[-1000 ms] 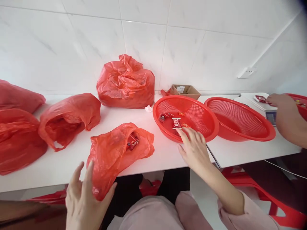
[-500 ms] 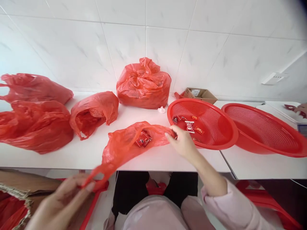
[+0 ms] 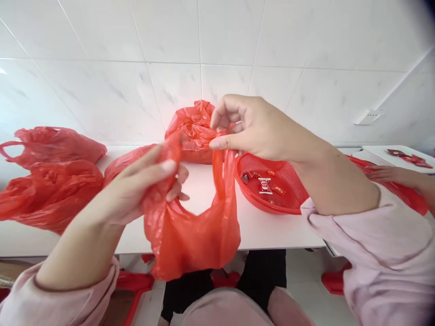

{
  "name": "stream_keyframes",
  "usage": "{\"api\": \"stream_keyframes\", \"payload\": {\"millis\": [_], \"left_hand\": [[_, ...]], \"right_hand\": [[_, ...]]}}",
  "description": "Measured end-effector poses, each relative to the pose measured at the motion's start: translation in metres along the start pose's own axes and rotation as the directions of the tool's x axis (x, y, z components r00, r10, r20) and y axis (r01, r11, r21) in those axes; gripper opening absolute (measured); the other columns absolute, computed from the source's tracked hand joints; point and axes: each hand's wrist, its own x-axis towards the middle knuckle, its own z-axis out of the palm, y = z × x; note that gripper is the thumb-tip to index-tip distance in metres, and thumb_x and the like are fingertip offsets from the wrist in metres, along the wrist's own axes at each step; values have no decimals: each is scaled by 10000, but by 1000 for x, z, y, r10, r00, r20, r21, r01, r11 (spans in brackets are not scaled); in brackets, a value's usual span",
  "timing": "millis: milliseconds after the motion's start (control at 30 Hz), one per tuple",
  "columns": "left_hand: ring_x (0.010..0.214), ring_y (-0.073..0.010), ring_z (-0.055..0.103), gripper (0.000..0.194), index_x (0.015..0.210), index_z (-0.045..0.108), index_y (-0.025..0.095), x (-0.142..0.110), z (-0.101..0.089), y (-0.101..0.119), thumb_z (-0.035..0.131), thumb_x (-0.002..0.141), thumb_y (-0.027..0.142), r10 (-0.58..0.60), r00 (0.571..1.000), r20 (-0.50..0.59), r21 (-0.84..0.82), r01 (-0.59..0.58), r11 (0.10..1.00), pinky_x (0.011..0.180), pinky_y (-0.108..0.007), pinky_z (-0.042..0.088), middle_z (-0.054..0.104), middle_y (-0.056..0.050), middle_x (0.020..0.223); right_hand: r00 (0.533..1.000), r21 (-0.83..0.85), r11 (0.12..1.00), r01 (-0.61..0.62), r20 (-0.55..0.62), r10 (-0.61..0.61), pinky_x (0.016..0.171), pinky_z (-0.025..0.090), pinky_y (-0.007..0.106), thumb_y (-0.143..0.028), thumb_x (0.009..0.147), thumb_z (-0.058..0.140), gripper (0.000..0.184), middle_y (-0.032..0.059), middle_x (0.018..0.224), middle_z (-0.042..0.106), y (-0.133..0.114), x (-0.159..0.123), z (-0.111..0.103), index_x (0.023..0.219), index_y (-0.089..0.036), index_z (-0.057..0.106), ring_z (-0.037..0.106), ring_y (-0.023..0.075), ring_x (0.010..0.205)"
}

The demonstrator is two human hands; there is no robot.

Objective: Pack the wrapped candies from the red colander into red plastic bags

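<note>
A red plastic bag (image 3: 197,235) hangs in the air in front of me, over the table's front edge, its two handles held apart. My left hand (image 3: 156,181) is closed around one handle. My right hand (image 3: 238,124) pinches the other handle, a little higher up. The candy seen inside the bag earlier is now hidden by its walls. To the right, behind my right forearm, a red plastic basket (image 3: 254,197) holds several small wrapped candies, among them a red and white packet (image 3: 264,186).
Filled red bags (image 3: 50,194) stand on the white table (image 3: 272,231) at the left. A knotted red bag (image 3: 193,122) leans by the tiled wall. At the right, another person's hand (image 3: 394,175) rests at a second red basket (image 3: 408,192). Red packets (image 3: 409,158) lie beyond.
Both hands have lifted the red bag off the table by its handles, and it now hangs upright. My left hand rose from the lower left. Another person's hand has come in at the right.
</note>
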Motion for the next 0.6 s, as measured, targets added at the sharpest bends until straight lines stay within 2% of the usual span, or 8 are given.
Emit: {"api": "stream_keyframes", "payload": {"millis": [67,133,200,267,333,433,467,600], "left_hand": [[450,-43,428,432,1246,525,234,10,9,-1,624,853,384,-137,944,299,-148,188,971,543,-234,537,469,86,623],[477,-64,452,420,1185,598,233,20,17,-3,704,811,393,-214,880,424,-55,261,964,481,-186,477,494,63,628],[517,-77,486,331,1068,682,211,29,24,-6,669,839,449,-221,874,432,8,242,970,431,-167,418,602,-2,756],[522,-70,470,361,986,718,199,34,28,-10,561,901,513,-207,883,421,-51,251,967,411,-162,379,637,-35,843],[468,-55,396,429,891,718,175,38,27,-18,513,920,551,-215,894,393,-150,293,944,400,-160,352,574,-10,685],[391,-45,281,466,719,637,150,45,22,-33,532,913,560,-255,911,324,-278,349,895,413,-185,386,342,64,467],[379,-48,290,458,694,605,152,47,21,-38,533,917,545,-266,916,301,-307,357,882,428,-200,412,330,70,447],[438,-92,485,352,786,619,153,55,14,-49,530,933,461,-251,925,285,-309,336,890,499,-232,476,595,-12,571]], "right_hand": [[991,-7,998,65,116,-64,609,455,174,-133,811,706,153,-43,857,564,-9,3,10,911,-144,591,575,72,746],[973,13,992,128,192,-129,631,474,189,-105,840,658,116,-39,856,572,-12,6,21,921,-145,584,570,68,737],[966,65,980,186,172,-194,715,508,225,-118,860,637,109,-22,915,597,-6,8,31,949,-149,580,592,85,811],[971,109,972,207,96,-217,840,518,272,-184,872,650,156,6,1038,614,10,7,38,1007,-162,576,604,116,952],[986,134,981,144,60,-153,888,517,310,-290,886,653,225,19,1086,617,34,2,43,1065,-188,562,603,137,1011],[997,190,981,-42,75,28,782,540,322,-417,897,628,274,0,916,629,68,-10,51,1050,-205,547,629,137,845],[995,217,973,-86,61,74,739,539,313,-447,893,627,279,-12,846,615,75,-15,54,1000,-201,547,624,131,779],[993,257,961,-101,-38,115,689,516,288,-486,867,651,315,-25,743,589,77,-32,61,828,-191,548,600,121,697]]}}
